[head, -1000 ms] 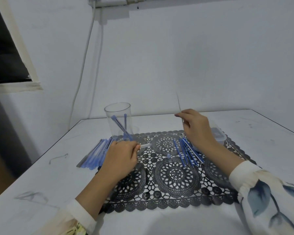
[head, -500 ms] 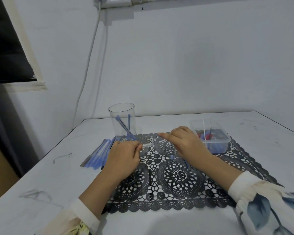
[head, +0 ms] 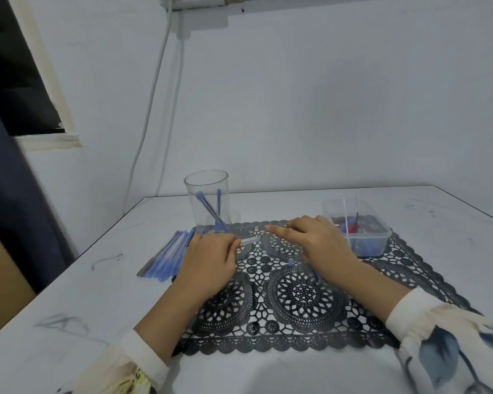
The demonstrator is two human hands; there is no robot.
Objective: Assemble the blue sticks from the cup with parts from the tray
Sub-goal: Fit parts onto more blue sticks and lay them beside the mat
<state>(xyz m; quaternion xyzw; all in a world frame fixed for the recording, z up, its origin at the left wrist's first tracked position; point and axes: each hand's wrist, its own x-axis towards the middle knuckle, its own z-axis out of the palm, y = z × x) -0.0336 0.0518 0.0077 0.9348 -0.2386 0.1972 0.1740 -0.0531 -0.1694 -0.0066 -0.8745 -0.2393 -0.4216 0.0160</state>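
Lying beside the cup (head: 194,194), blue sticks (head: 168,257); tray (head: 383,233) right; left hand (head: 211,260) pinches tube (head: 251,240).

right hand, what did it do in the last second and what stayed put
The right hand dropped from in front of the tray, thin rod raised, leftward to the clear tube the left hand holds. Left hand, cup and stick bundle stayed.

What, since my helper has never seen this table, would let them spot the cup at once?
Find the black lace mat on the white table. At its far left corner stands the cup, tall and clear, with blue sticks leaning inside. The other clear container, the tray at far right, is low and rectangular.
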